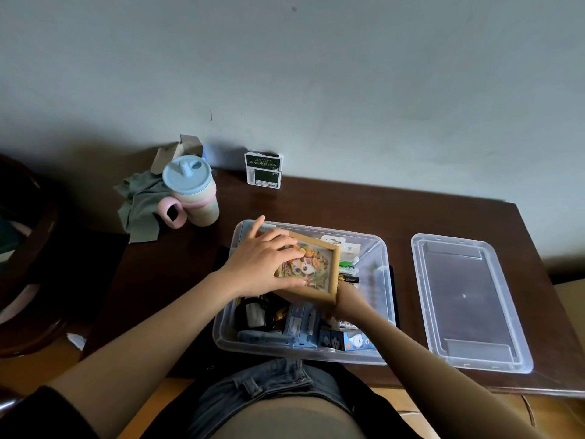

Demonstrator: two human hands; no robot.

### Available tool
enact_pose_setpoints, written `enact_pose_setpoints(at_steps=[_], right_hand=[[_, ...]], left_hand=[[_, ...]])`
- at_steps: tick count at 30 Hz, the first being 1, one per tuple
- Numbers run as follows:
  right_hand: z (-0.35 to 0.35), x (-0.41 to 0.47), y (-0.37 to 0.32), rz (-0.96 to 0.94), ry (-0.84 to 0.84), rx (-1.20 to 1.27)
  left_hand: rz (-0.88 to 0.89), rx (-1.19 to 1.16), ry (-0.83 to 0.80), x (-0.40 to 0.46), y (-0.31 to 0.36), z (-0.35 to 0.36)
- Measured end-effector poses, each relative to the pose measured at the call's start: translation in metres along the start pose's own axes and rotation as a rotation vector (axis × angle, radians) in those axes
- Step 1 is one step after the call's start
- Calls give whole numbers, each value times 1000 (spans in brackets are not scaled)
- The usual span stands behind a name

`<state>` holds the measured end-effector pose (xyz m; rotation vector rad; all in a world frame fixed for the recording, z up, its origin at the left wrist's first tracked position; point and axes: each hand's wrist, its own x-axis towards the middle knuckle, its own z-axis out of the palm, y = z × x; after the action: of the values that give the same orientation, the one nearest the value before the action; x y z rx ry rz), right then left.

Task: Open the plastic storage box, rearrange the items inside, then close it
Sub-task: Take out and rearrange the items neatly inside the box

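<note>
Box (380, 248) open, lid (468, 299) beside, cup (193, 191) behind

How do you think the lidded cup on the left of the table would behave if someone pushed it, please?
The cup stands tall on a narrower base, so a push near its blue lid would probably tip it rather than slide it. Its pink handle sticks out sideways, so it would likely not roll far if it fell. It looks like light plastic.
</note>
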<state>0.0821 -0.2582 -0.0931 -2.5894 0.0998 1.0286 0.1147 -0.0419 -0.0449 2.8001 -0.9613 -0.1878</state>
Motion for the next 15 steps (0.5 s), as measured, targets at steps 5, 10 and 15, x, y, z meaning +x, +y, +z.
enact_pose_setpoints(at_steps=[5, 10, 15], right_hand=[[10, 7, -8, 15, 29, 13], [11, 8, -14, 8, -27, -86], [15, 7, -16, 36, -77, -239]], left_hand=[[-31, -14, -17, 1, 2, -2], [-46, 12, -49, 1, 4, -3], [-44, 3, 29, 0, 5, 1]])
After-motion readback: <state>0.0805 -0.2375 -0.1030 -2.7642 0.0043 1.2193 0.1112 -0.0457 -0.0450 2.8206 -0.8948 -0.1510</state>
